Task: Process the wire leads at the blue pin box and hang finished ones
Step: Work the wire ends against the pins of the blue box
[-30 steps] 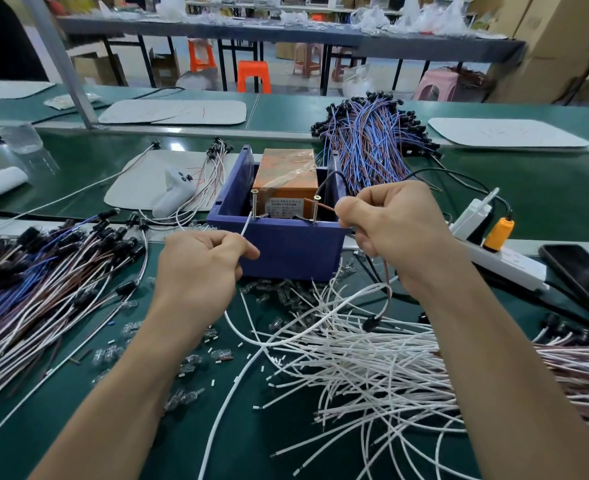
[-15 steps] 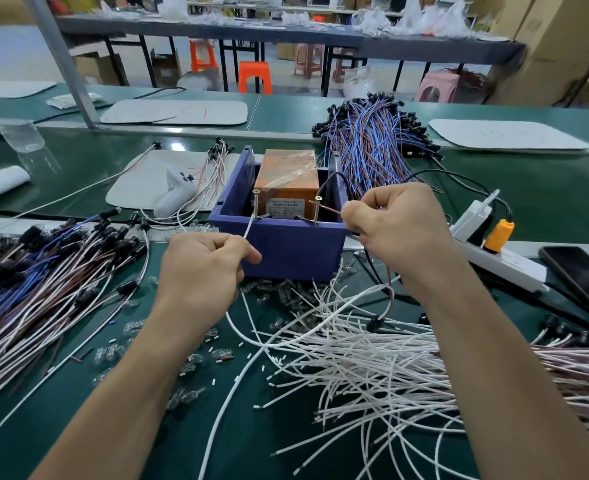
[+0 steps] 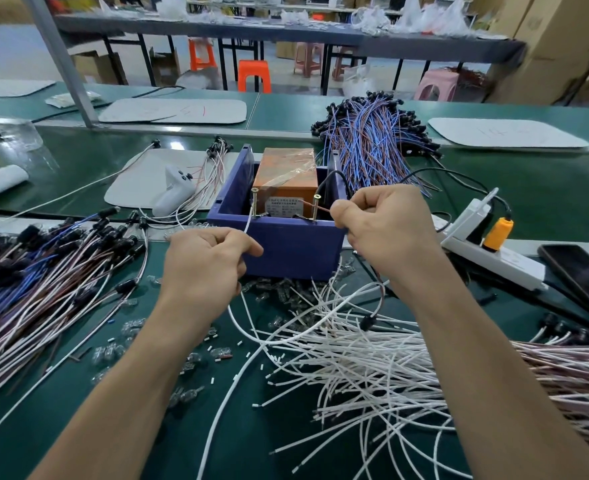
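Note:
The blue pin box [image 3: 288, 244] stands mid-table with an orange block inside and two brass pins, the left pin [image 3: 253, 202] and the right pin [image 3: 316, 206], at its front wall. My left hand [image 3: 204, 268] pinches a white wire lead [image 3: 248, 223] whose tip reaches the left pin. My right hand [image 3: 386, 226] pinches a thin brown lead [image 3: 315, 206] held against the right pin. Below my right wrist that lead hangs down to a small black end [image 3: 367, 321].
A heap of loose white leads [image 3: 372, 368] covers the near right. Bundled leads with black ends [image 3: 36, 271] lie left, a blue-brown bundle [image 3: 372, 140] behind the box. A power strip [image 3: 487, 251], a phone [image 3: 577, 275] and a white controller [image 3: 173, 194] lie around.
Both hands stay almost where they were; my right hand has shifted slightly right, keeping the brown lead at the right pin. The left hand holds its white lead at the left pin.

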{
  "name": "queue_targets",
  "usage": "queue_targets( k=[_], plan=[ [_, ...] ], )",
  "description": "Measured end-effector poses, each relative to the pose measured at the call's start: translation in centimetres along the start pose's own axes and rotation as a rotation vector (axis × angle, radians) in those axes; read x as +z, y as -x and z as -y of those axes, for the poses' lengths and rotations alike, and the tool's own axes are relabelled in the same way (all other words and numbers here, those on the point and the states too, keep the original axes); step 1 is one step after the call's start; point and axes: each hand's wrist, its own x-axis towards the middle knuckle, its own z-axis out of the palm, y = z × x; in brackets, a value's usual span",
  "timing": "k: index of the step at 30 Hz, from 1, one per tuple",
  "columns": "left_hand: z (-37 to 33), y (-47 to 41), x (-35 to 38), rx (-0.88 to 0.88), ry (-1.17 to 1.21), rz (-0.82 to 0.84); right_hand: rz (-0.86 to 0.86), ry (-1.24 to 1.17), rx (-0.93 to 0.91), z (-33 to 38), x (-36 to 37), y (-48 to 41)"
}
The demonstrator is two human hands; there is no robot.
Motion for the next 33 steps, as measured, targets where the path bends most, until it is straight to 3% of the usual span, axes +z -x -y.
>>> queue_targets(
  k=[14,16,19,22,25,28,33],
  plan=[
    [-0.5,0.3,-0.2,-0.030,0.066,0.026,-0.032,0.039,0.035,0.9,-0.3,0.4],
    [-0.5,0.3,-0.1,-0.026,0.045,0.017,-0.008,0.129,0.055,2.0,-0.9,0.9],
    [-0.8,0.3,-0.3,-0.019,-0.018,-0.041,0.109,0.476,-0.028,4.9,-3.4,2.3],
    [-1.3,0.1,-1.5,-0.028,0.038,-0.104,0.066,0.591,-0.157,7.2,-5.1,4.3],
    [-2.2,0.8,-3.4,0.028,0.054,-0.102,0.167,0.496,-0.035,6.7,-6.4,6.9],
    [-1.8,1.8,-4.7,0.035,0.034,-0.070,0.038,0.329,0.006,4.1,-7.8,9.5],
    [0.1,3.5,-5.5,-0.099,0.026,0.003,-0.089,0.326,-0.097,2.5,-7.0,11.9]
  ],
)
